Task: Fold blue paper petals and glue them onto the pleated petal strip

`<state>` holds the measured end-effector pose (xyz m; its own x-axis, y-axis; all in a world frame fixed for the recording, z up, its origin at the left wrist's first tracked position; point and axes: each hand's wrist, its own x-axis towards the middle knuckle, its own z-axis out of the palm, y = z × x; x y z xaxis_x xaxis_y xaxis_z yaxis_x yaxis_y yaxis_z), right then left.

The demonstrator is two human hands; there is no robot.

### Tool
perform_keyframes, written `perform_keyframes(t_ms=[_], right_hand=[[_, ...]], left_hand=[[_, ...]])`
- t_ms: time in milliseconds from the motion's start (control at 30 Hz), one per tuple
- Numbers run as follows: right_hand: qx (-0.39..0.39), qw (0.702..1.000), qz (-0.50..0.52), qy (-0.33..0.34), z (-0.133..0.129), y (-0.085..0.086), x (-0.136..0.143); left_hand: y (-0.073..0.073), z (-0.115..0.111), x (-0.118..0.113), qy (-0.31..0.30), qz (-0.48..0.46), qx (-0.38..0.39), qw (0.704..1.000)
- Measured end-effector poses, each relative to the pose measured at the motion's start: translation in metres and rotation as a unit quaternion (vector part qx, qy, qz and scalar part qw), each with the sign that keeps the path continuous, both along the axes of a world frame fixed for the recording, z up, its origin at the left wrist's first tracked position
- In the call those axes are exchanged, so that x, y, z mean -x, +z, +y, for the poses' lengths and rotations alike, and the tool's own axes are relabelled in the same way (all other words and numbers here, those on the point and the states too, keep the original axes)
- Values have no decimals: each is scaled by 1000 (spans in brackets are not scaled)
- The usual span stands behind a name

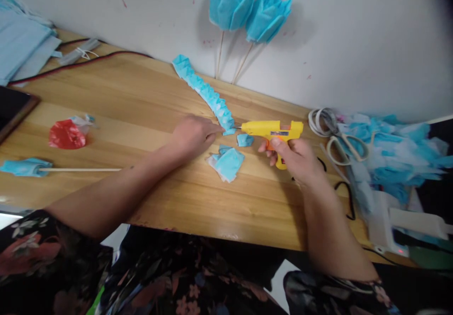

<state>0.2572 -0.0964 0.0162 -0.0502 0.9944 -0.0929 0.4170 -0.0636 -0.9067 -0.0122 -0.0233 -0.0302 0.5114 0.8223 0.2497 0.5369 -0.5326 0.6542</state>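
My right hand [292, 157] is wrapped round the handle of a yellow hot glue gun [271, 128], its nozzle pointing left. The nozzle tip meets the near end of an overlapping row of folded blue fabric petals [205, 90] lying slantwise on the table. My left hand [194, 135] is closed, its index finger stretched to that same end and its fingertips gripping or pressing the lowest petal. One loose folded blue petal [245, 140] lies beneath the gun's nozzle. Closer to me is a small pile of flat blue pieces [228, 164].
Two blue fabric tulips [231, 3] on sticks lean against the wall. Scissors [348, 149] and blue scraps [396, 149] lie right, by a white power strip [380, 225]. Leftward are a stick with a blue bud [26, 167], red plastic [67, 134] and stacked blue sheets [26, 41].
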Motion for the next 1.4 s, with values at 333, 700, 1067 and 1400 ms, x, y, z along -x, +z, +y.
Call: perform_keyframes(t_ms=[333, 700, 1067, 1400], right_hand=[[-14, 989, -143, 39, -1, -4, 4], [-32, 981, -188, 37, 1, -3, 7], [-57, 977, -201, 45, 2, -3, 7], [-79, 965, -247, 29, 1, 3, 1]], left_hand=[[4, 2, -2, -8, 97, -28, 995], [7, 1, -4, -4, 131, -35, 991], [19, -3, -6, -10, 203, -20, 979], [24, -6, -5, -10, 211, -19, 977]])
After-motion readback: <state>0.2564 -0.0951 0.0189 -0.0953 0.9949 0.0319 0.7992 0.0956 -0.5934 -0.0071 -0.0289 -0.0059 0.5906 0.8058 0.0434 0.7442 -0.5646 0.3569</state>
